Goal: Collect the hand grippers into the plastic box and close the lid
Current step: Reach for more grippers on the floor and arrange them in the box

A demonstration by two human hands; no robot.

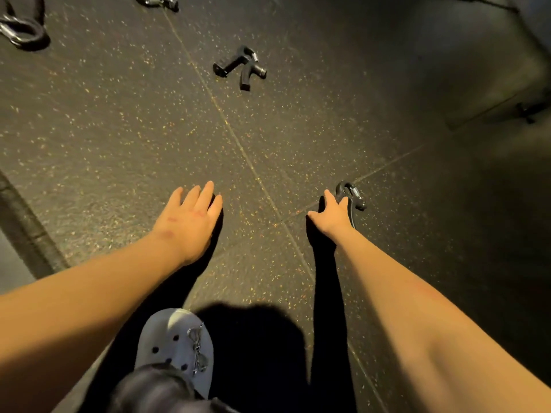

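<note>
My right hand (332,214) reaches down to the speckled rubber floor and its fingers curl round a black hand gripper (351,198) with a metal spring on top. My left hand (190,219) hovers flat over the floor, fingers straight, holding nothing. A second black hand gripper (241,67) lies on the floor farther ahead, past both hands. The plastic box is not in view.
Metal handles (24,31) lie at the far left corner and more metal gear (158,1) sits at the top edge. A small dark object (527,111) lies at the far right in shadow. My grey clog (179,344) stands below my left arm. A raised dark border (26,231) runs along the left.
</note>
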